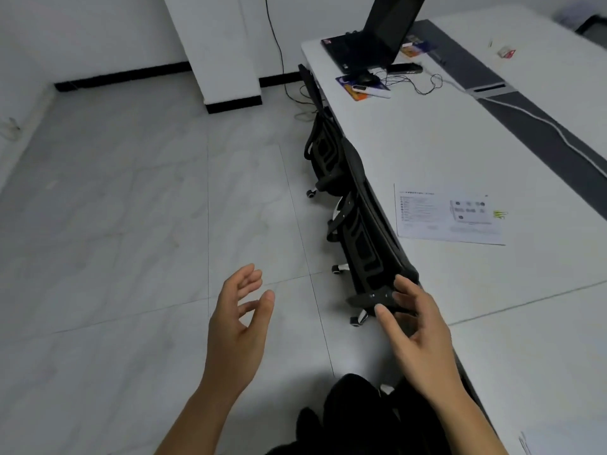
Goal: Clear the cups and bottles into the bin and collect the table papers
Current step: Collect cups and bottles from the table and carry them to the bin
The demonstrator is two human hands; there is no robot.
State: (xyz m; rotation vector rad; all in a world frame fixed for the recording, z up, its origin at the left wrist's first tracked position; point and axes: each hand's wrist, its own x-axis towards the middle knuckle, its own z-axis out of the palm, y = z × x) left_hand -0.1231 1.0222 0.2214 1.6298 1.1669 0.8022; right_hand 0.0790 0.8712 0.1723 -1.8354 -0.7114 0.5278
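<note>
Head view: both hands are empty and well apart, fingers loosely spread. The left hand (236, 323) is over the tiled floor (115, 208). The right hand (420, 336) is in front of the near office chair (368, 231), at the left edge of the white table (427, 142). A printed paper (450, 215) lies flat on the table, right of that chair. An open black laptop (377, 34) sits at the far end.

Even, cool indoor light; soft image with wide-angle distortion.
Light is diffuse, source unseen; shadows on the floor (131, 208) are faint. The table (460, 142) shows a mild sheen. Text on the printed sheet (427, 221) is blurred and unreadable. Straight edges bow toward the borders; the upper right corner is smeared.
</note>
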